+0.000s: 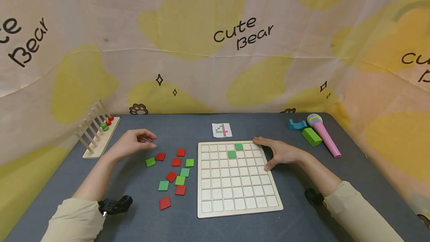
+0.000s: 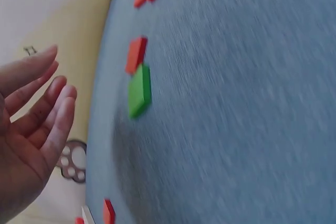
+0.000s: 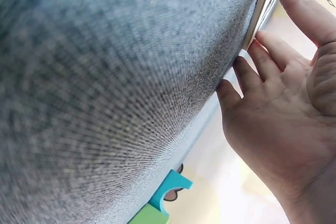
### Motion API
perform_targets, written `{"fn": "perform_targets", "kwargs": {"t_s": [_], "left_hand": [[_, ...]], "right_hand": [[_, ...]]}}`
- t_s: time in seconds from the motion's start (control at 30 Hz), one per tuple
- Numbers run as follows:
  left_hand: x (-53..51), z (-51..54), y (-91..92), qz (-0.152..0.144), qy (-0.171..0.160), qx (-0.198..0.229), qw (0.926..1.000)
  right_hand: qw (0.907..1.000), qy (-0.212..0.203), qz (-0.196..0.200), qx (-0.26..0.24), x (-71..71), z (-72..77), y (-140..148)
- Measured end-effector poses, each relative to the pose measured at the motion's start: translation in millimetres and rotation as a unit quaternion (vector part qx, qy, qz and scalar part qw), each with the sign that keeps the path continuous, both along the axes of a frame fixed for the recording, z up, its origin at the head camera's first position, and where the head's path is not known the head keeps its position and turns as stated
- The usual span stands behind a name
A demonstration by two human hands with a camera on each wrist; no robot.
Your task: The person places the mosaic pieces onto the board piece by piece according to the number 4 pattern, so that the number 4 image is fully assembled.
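Observation:
My left hand (image 1: pixel 132 143) hovers over the table, left of a scatter of square tiles. In the left wrist view its fingers (image 2: pixel 48 114) are relaxed and hold nothing. Nearest to it lie a light green tile (image 1: pixel 150 162) and a red tile (image 1: pixel 160 157). On the right, my right hand (image 1: pixel 283 153) touches the edge of a pale wooden grid board (image 1: pixel 240 212). Its fingers are at the far right corner and its thumb lower on the right side. Two green tiles, one in the top row (image 1: pixel 239 146) and one below (image 1: pixel 231 154), sit in the board's cells.
A small pattern card (image 1: pixel 221 130) lies behind the board. At the left stands a wooden peg rack (image 1: pixel 107 133) with red and green beads. To the far right are a pink toy microphone (image 1: pixel 326 137), a green block (image 1: pixel 311 136) and a blue arch block (image 1: pixel 297 124).

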State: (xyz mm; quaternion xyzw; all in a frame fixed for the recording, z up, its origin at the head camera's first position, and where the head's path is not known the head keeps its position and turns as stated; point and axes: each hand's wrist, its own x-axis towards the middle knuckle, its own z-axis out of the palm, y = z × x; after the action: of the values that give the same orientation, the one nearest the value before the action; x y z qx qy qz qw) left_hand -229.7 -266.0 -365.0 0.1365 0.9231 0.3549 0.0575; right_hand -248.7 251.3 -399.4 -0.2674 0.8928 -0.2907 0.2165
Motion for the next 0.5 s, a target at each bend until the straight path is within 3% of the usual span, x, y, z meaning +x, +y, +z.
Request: {"fn": "perform_targets", "kwargs": {"t_s": [0.3,0.5], "left_hand": [[7.1,-19.0,-21.4,-0.068,-0.068,0.050,0.9941],[8.1,-27.1,-22.9,-0.085,-0.089,0.061,0.9905]], "right_hand": [[1.0000,0.002,-0.001,0.002,-0.6,-1.1,1],[1.0000,0.001,-0.001,0.001,-0.7,-2.0,0]]}}
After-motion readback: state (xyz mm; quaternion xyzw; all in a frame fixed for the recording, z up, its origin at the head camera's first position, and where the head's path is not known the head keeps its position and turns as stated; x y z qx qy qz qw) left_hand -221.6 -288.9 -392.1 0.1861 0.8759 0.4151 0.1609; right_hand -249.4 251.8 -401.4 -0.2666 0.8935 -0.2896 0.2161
